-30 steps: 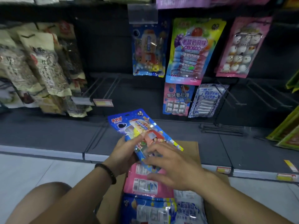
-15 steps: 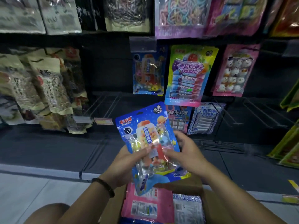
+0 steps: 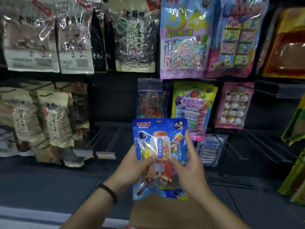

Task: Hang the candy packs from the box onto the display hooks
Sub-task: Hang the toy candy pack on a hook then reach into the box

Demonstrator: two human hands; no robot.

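A blue candy pack (image 3: 159, 146) with a gumball-machine picture stands upright in front of me, held between both hands. My left hand (image 3: 134, 167) grips its left edge, thumb on the front. My right hand (image 3: 188, 164) grips its right edge. Just above it, a matching blue pack (image 3: 151, 103) hangs on a display hook. Below my wrists shows the brown flap of the cardboard box (image 3: 165, 212); its contents are mostly out of view.
Bare wire hooks (image 3: 105, 139) jut out left of the held pack, more bare hooks (image 3: 257, 146) at right. Hanging nearby: a yellow-purple pack (image 3: 193, 106), a pink pack (image 3: 234, 104), a white-blue pack (image 3: 211, 149). Seed bags (image 3: 54, 116) fill the left.
Both hands lifted the blue pack out of the box and turned it upright toward the hooks. The view tilted up, so the box dropped almost out of sight.
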